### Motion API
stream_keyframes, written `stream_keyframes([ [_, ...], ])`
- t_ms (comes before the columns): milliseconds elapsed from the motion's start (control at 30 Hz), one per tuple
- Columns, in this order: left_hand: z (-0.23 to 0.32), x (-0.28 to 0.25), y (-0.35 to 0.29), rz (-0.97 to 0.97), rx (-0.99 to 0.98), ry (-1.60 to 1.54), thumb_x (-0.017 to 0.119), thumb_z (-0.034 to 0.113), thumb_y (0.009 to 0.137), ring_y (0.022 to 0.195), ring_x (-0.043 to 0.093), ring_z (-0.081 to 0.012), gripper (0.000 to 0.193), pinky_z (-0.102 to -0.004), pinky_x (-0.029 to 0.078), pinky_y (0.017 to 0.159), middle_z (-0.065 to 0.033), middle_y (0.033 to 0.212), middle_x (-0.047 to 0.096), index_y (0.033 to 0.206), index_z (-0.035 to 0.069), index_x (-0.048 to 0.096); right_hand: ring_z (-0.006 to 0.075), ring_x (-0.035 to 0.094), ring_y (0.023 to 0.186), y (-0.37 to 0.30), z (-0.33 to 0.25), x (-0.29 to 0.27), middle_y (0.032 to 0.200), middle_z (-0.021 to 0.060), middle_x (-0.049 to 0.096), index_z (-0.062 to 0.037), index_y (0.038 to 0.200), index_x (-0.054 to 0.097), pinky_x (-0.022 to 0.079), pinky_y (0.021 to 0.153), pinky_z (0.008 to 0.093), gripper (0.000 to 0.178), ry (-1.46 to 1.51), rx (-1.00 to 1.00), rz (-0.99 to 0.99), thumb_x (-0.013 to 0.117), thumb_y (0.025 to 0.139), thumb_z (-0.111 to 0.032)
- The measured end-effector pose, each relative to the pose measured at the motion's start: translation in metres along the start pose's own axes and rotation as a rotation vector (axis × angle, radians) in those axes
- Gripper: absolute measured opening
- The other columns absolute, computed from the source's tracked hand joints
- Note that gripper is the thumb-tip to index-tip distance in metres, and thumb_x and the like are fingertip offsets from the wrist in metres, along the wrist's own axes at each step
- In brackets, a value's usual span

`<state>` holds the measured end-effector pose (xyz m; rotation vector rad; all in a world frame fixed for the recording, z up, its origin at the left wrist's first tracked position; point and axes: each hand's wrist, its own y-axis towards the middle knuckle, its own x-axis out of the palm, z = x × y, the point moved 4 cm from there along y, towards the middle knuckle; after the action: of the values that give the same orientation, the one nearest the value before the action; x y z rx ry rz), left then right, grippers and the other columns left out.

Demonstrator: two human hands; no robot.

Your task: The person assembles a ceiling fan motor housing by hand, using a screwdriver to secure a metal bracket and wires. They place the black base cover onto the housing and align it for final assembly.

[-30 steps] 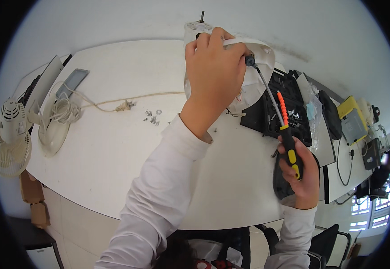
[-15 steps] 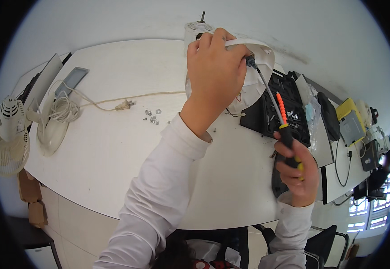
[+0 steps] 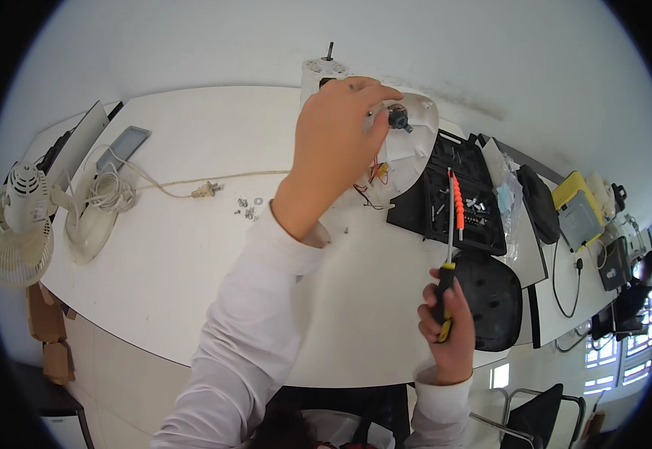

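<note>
My left hand (image 3: 333, 138) is closed on a white plastic housing (image 3: 416, 153) at the far side of the table, its open inside facing me. A dark round part (image 3: 398, 117) with a short stub sits by my left thumb, and red and yellow wires (image 3: 378, 170) hang out below. Behind that hand stands a white fan motor (image 3: 324, 71) with its shaft upright. My right hand (image 3: 453, 337) grips a screwdriver (image 3: 449, 262) by its black and yellow handle. The blade points away from me, apart from the housing.
A black tool case (image 3: 491, 213) with bits and an orange flexible shaft (image 3: 458, 198) lies right of the housing. Loose screws (image 3: 249, 214) and a plug (image 3: 206, 190) lie mid-table. A white fan (image 3: 23, 209), its base (image 3: 90, 224) and a grey tray (image 3: 124, 146) are at left.
My right hand has drawn the screwdriver back toward me and left, its tip now off the dark part. My left hand and the housing sit slightly lower and further left in view.
</note>
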<state>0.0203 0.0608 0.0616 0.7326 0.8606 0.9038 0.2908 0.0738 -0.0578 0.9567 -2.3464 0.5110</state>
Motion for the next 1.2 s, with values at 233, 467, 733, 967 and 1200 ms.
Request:
stream_keyframes([
  [233, 0.010, -0.056, 0.014, -0.050, -0.048, -0.307, 0.070, 0.021, 0.084, 0.139, 0.040, -0.0342, 0.048, -0.0410, 0.031, 0.112, -0.0202, 0.143, 0.050, 0.131, 0.020, 0.062, 0.0256, 0.057, 0.084, -0.031, 0.024, -0.002, 0.101, 0.0129, 0.056, -0.0003, 0.116, 0.063, 0.048, 0.075, 0.0328, 0.037, -1.295, -0.685, 0.227, 0.071, 0.080, -0.001],
  [467, -0.008, -0.110, -0.070, -0.069, 0.046, 0.471, 0.069, 0.043, 0.084, 0.147, -0.004, -0.0486, 0.082, -0.0816, 0.000, 0.098, -0.0167, 0.164, 0.000, 0.154, 0.024, 0.031, 0.0277, 0.059, 0.085, -0.041, 0.037, 0.001, 0.099, 0.0124, 0.058, -0.0074, 0.115, 0.069, 0.049, 0.076, 0.0352, 0.043, -1.510, -0.701, 0.157, 0.075, 0.073, 0.000],
  [733, -0.116, -0.189, -0.158, -0.079, -0.351, 0.256, 0.050, -0.004, 0.092, 0.138, 0.040, -0.0326, 0.068, -0.0387, 0.034, 0.110, -0.0167, 0.157, 0.028, 0.153, 0.020, 0.031, 0.0262, 0.062, 0.086, -0.041, 0.045, 0.005, 0.097, 0.0094, 0.063, -0.0091, 0.110, 0.071, 0.049, 0.075, 0.0352, 0.041, -1.586, -0.702, 0.058, 0.077, 0.070, -0.002],
  [967, -0.111, -0.171, -0.160, -0.190, -0.084, 0.377, 0.045, -0.017, 0.080, 0.140, 0.035, -0.0383, 0.078, -0.0493, 0.025, 0.116, -0.0188, 0.156, 0.029, 0.148, 0.021, 0.041, 0.0266, 0.062, 0.086, -0.044, 0.049, 0.021, 0.098, 0.0089, 0.064, -0.0096, 0.112, 0.070, 0.051, 0.074, 0.0356, 0.040, -1.677, -0.742, -0.040, 0.077, 0.073, -0.004],
  [1200, -0.088, -0.147, -0.171, -0.204, 0.001, 0.753, 0.062, 0.011, 0.087, 0.149, 0.017, -0.0331, 0.063, -0.0699, 0.007, 0.111, -0.0080, 0.162, 0.020, 0.146, 0.028, 0.045, 0.0269, 0.062, 0.092, -0.024, 0.059, 0.045, 0.101, 0.0078, 0.065, -0.0078, 0.112, 0.067, 0.051, 0.078, 0.0368, 0.038, -1.626, -0.730, -0.211, 0.075, 0.075, -0.008],
])
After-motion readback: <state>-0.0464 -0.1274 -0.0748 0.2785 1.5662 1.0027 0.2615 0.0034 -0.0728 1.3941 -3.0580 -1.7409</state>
